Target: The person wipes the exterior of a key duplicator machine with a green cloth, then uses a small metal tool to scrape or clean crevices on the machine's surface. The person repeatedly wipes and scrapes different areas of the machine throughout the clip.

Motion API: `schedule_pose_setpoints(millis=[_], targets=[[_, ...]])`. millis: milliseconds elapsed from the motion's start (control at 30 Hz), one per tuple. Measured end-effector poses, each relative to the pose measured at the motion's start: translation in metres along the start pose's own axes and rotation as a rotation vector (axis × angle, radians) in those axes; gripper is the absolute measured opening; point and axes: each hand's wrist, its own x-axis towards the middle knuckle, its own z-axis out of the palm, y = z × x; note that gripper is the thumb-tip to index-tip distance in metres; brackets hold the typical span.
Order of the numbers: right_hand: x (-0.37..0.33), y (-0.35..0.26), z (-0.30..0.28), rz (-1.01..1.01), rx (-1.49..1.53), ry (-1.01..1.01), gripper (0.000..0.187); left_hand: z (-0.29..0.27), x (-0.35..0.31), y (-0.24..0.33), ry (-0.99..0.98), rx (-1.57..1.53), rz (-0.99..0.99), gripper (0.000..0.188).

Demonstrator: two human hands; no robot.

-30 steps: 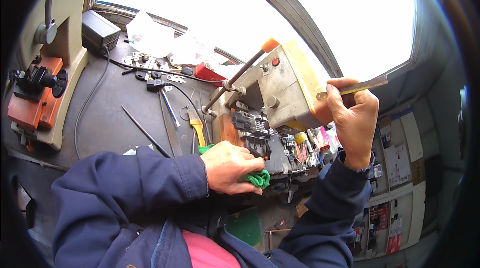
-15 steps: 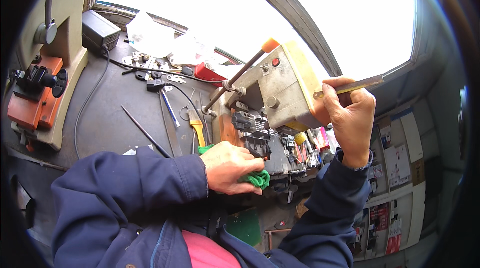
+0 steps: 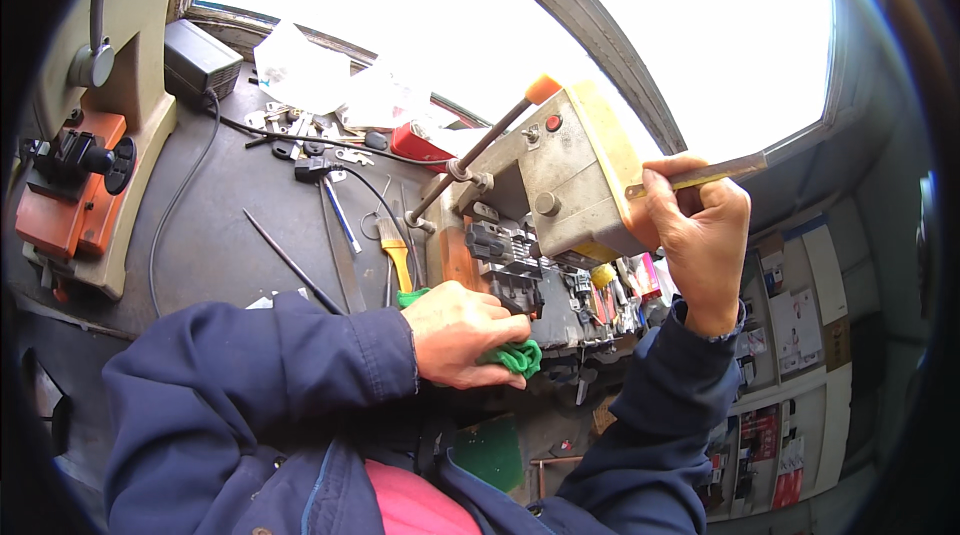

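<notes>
My left hand is closed around a crumpled green cloth at the front edge of the bench, just before the key-cutting machine. Raised beside the machine's orange-yellow side, my right hand pinches a narrow, worn, flat metal strip between thumb and fingers. The strip has a small hole at its left end and points out to the right; its exact kind is unclear. Below the machine's grey housing sit its metal clamps. A paintbrush with a yellow handle lies near my left hand.
A second machine with an orange carriage stands at the left. Loose keys, a black cable, a thin dark rod and a blue-white pen lie between. Small tools crowd the right. A window frame rises behind.
</notes>
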Motion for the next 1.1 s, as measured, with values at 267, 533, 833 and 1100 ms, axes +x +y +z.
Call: schedule_pose_setpoints(millis=[267,533,833,1100], targets=[[-0.0049,-0.0050,-0.0025,0.105,0.094,-0.039,0.009,-0.0018,0.0006,0.0012,-0.011,0.004,-0.005,0.045],[-0.0028,-0.0094,-0.0037,0.059,0.035,-0.049,0.009,-0.0005,-0.0001,0.0006,-0.014,-0.002,-0.019,0.045],[-0.0026,-0.0070,-0.0018,-0.014,-0.010,0.036,0.008,0.0005,0.0001,0.0005,0.042,-0.014,0.011,0.044],[-0.0032,-0.0070,-0.0024,-0.007,0.000,0.051,0.009,0.0003,0.0003,-0.0001,0.018,-0.006,0.013,0.045]])
